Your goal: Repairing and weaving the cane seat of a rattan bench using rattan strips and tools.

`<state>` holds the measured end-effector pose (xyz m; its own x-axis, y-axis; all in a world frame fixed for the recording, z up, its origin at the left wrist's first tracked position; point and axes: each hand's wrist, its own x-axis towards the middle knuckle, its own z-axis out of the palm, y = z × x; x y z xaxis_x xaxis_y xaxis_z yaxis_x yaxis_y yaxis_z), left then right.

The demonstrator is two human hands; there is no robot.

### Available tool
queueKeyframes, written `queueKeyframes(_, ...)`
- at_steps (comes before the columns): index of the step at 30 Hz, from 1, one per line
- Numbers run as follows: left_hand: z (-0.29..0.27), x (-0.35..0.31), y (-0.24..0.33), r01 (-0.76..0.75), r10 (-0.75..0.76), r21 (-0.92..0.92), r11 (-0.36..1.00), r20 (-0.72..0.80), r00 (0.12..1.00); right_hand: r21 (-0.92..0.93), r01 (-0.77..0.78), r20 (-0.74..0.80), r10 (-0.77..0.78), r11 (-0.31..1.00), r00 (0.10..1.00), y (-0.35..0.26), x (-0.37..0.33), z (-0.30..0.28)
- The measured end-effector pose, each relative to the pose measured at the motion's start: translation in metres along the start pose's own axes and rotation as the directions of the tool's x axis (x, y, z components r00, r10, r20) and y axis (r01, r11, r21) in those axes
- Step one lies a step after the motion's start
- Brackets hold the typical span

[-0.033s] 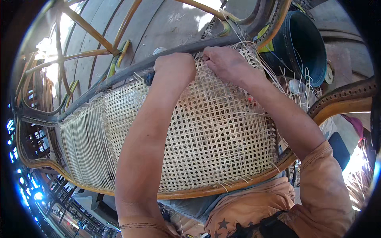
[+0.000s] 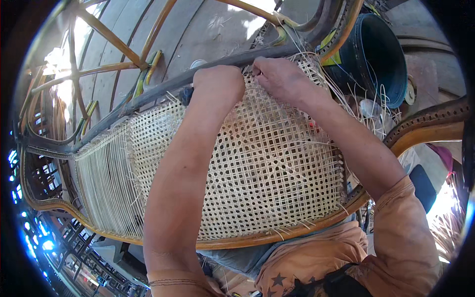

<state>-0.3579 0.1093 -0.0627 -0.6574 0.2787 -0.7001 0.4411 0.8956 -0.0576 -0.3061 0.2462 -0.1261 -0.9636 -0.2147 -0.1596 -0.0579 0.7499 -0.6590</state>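
My left hand is closed in a fist at the far edge of the woven cane panel. The dark end of a tool handle sticks out on the fist's left side; the rest of that tool is hidden. Just to the right, my right hand rests on the weave by the dark far rail, fingers curled and pressed together. Whatever they pinch cannot be made out. Open mesh covers the panel's middle and right, while its left end has only parallel cane strands.
A curved rattan frame borders the panel on the near side. Beyond the far rail, bamboo-like poles cross above a plank floor. At the far right a dark bucket stands behind loose cane ends.
The tool's handle end by my left fist has shifted very slightly up and to the right. Both hands stay in nearly the same place.
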Motion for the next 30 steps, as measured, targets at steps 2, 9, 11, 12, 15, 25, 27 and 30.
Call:
queueKeyframes(2, 0.002, 0.012, 0.008, -0.032, 0.032, 0.014, 0.999, 0.002, 0.999, 0.013, -0.039, -0.002, 0.039, 0.999, 0.999, 0.006, -0.001, -0.001)
queueKeyframes(9, 0.01, 0.018, 0.009, -0.093, 0.093, -0.01, 0.996, -0.007, 0.996, 0.001, -0.001, -0.01, 0.001, 1.0, 1.0, 0.006, 0.0, -0.003)
queueKeyframes(11, 0.018, 0.018, 0.006, -0.095, 0.094, -0.012, 0.995, -0.027, 0.995, 0.003, 0.023, -0.019, -0.023, 1.0, 1.0, 0.004, 0.002, -0.005)
queueKeyframes(12, 0.023, 0.019, 0.004, -0.098, 0.097, -0.013, 0.995, -0.043, 0.994, 0.007, 0.044, -0.029, -0.043, 0.999, 0.999, 0.004, 0.003, -0.003)
queueKeyframes(15, 0.027, 0.013, 0.003, -0.128, 0.127, 0.0, 0.992, -0.131, 0.983, 0.003, 0.097, -0.049, -0.096, 0.995, 0.994, 0.002, 0.004, -0.006)
queueKeyframes(25, 0.039, 0.012, -0.003, -0.199, 0.18, -0.081, 0.977, -0.194, 0.964, -0.064, 0.016, 0.024, -0.014, 0.998, 1.0, 0.013, 0.003, 0.007)
queueKeyframes(27, 0.03, 0.019, -0.001, -0.042, 0.039, -0.069, 0.997, -0.05, 0.998, -0.204, -0.064, 0.078, 0.082, 0.977, 0.994, -0.001, 0.004, 0.01)
queueKeyframes(30, 0.018, 0.02, -0.001, -0.073, 0.072, -0.057, 0.996, -0.013, 0.997, -0.163, -0.075, 0.061, 0.086, 0.984, 0.994, 0.003, -0.001, 0.017)
